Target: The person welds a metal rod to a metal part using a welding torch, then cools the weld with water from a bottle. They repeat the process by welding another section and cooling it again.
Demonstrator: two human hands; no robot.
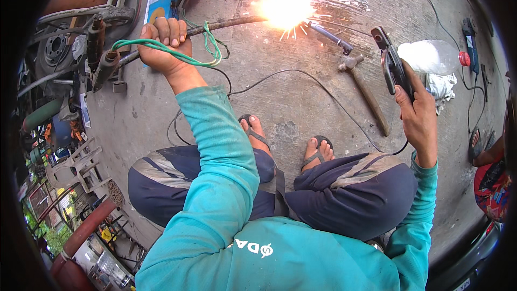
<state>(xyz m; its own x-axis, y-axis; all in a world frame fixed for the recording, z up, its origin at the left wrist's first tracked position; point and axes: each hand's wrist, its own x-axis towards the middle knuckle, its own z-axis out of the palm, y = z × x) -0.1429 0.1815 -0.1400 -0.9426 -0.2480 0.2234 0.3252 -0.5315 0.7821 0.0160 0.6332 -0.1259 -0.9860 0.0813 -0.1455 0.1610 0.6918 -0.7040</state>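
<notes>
My left hand (168,46) is closed around a long dark metal rod (233,22), whose far end runs into a bright burst of welding sparks (285,8). A green wire (161,47) crosses my left wrist and loops over the rod. In my right hand (420,109) is a black welding electrode holder (396,64), held up from the floor. A thin welding electrode (347,28) reaches from its jaws toward the sparks. The glare hides where electrode and rod meet.
A hammer (369,94) and a blue tube-like piece (328,36) lie near the sparks. Right stand a clear bottle (436,56) with red cap and a power tool (471,46). A cable (307,75) crosses the floor. Another person's leg (490,153) shows right; machine parts (59,48) crowd the left.
</notes>
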